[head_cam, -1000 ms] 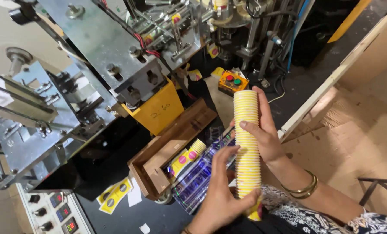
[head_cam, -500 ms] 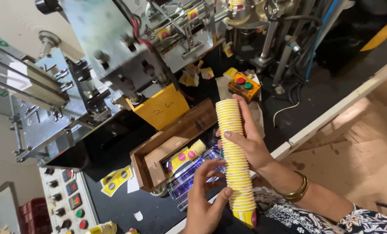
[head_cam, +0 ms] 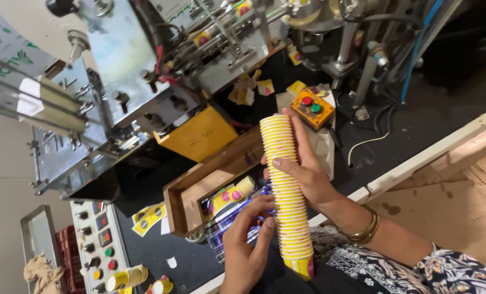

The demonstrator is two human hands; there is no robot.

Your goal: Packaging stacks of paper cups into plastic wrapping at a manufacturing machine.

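The right hand (head_cam: 303, 174) is wrapping around the middle of a tall stack of paper cups (head_cam: 285, 190), held tilted over the worktop (head_cam: 417, 120); the left hand (head_cam: 248, 239) is pinching its lower part. Such a long stack is likely buckling or sliding apart if either grip is loosening

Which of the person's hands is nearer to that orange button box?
Right. The right hand grips the upper cup stack, its fingertips just below the button box. The left hand is at the stack's lower part, farther away.
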